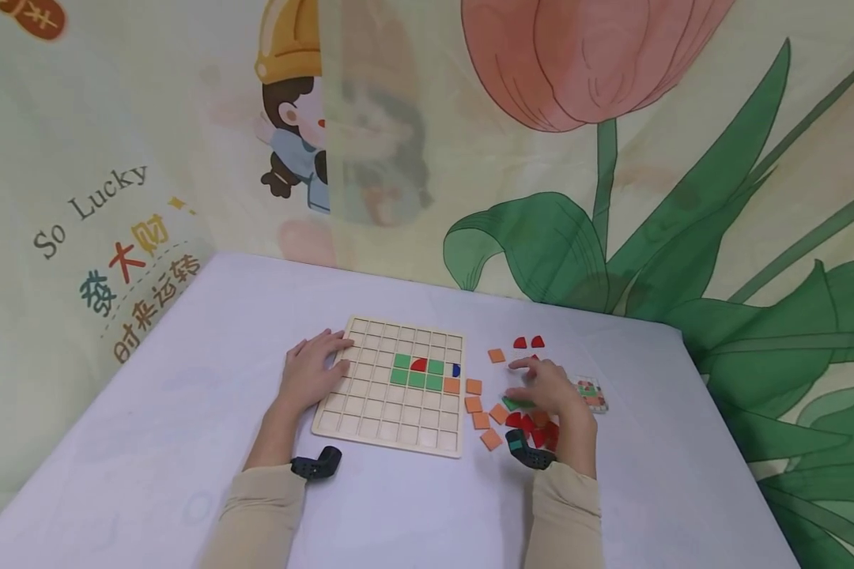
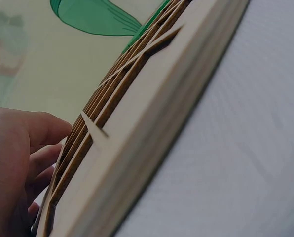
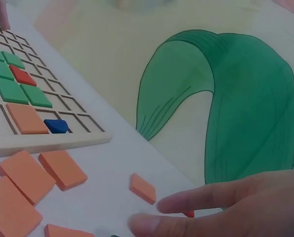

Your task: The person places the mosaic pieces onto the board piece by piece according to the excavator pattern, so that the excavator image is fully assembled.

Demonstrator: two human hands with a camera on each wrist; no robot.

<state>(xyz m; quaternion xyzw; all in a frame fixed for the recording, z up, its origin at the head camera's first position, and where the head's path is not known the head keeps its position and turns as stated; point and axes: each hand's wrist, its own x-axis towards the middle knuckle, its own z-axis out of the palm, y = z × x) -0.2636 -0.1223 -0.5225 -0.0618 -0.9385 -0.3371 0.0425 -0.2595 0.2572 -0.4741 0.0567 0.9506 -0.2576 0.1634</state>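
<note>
Nearest the camera, over the surface's near part, two tan cloth sleeves point(image 1: 259, 514). Under everything, a white-covered table point(image 1: 413, 514). Set on it, nearer its far edge, a square, pale wooden grid board point(image 1: 370, 403). Resting over the board's left edge, the left hand point(image 1: 311, 371), fingers loosely spread, no tile seen in hold. Past the right edge, above loose pieces, the right hand point(image 1: 549, 387), thumb and forefinger apart, nothing visible between. Beside it, toward the table's right edge, a small printed card point(image 1: 589, 393). Between hand and board, flat orange square tiles point(image 1: 491, 438), one more inside the right rim; left of that one, flat green square tiles point(image 1: 417, 379). Smaller: red quarter-circle tiles point(image 1: 538, 342), mostly loose, one among the greens. Smallest, by the right rim, a rounded dark-blue tile point(image 1: 456, 370). Seems to be choosing a loose tile; calls for lowering the right fingertips and pinching one by its edges.
</note>
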